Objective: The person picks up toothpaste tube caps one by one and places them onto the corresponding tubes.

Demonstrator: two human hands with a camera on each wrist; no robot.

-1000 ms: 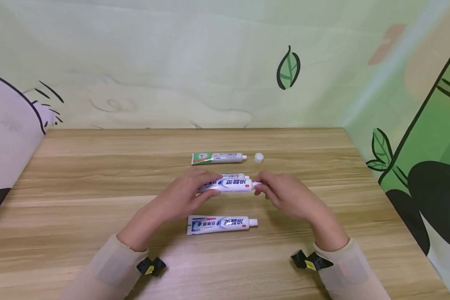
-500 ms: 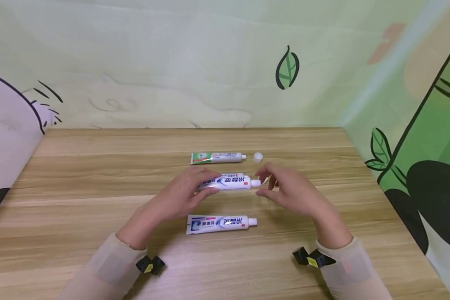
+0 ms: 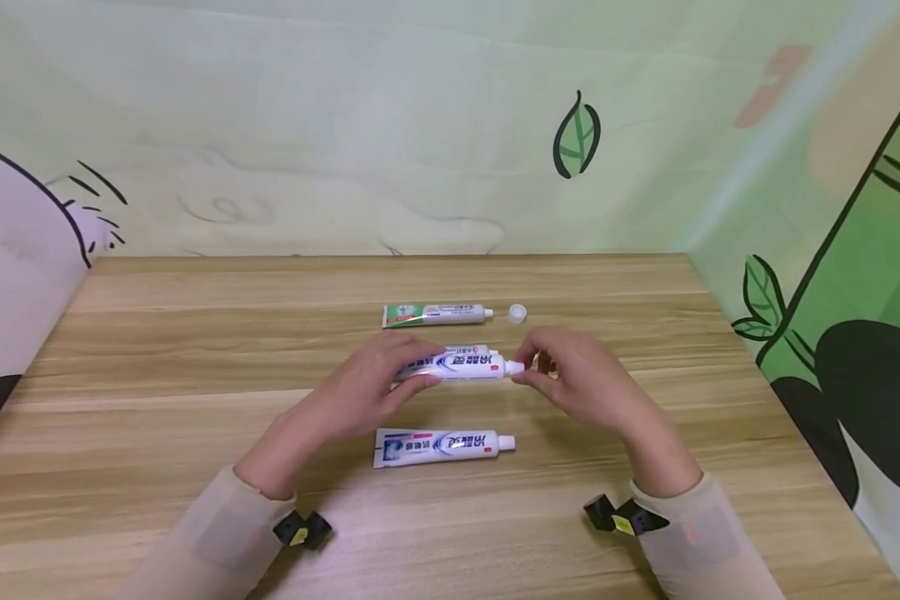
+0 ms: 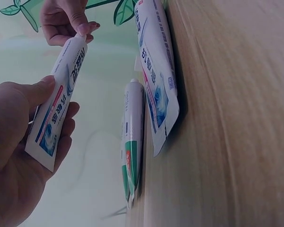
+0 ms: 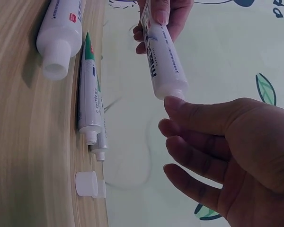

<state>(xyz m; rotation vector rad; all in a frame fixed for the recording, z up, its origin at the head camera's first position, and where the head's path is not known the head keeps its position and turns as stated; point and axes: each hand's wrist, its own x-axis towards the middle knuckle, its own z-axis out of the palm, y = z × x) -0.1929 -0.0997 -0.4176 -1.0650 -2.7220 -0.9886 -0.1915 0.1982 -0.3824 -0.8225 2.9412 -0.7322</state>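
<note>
Toothpaste tube (image 3: 467, 366): my left hand (image 3: 367, 382) grips it, right hand (image 3: 581, 377) pinches cap (image 3: 513, 367). I judge step: cap-turning; next needs steady twist.

I see white toothpaste tube (image 3: 467, 367), blue lettering, held above worktop (image 3: 232, 321) in left hand (image 3: 363, 379); white cap (image 3: 513, 367) at its end, pinched by right hand (image 3: 585, 375).

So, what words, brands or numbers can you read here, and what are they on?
"冷酸灵": on the held toothpaste tube and the tube nearest the person.
"抗敏感": on the same two tubes.
Too blurred to read surely: lettering on the two green-and-white tubes, and other small print.
Cut off: wall letters in the right wrist view's corner.
No readable numbers.
</note>
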